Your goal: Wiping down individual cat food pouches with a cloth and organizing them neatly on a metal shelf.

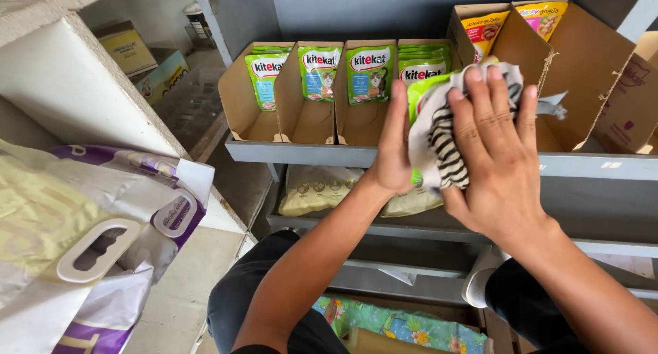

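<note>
Fingers (504, 100) of my right hand (497, 162) are pressing a striped cloth (439, 145) against the green pouch (425, 87) my left hand (394, 155) is bracing at the shelf edge (288, 152); I'm risking knocking it off.

Grey cloth (445, 145) — black-and-white stripes; green pouches (370, 73), brown cardboard trays (236, 104).

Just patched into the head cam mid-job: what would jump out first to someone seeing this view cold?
The two hands at centre: the right hand presses a grey cloth with zebra stripes against a bright green pouch that the left hand steadies from behind. Just beyond, a row of green pet-food pouches stands upright in cardboard display trays on the grey shelf. At lower left lies a big white and purple sack with a handle cut-out.
</note>
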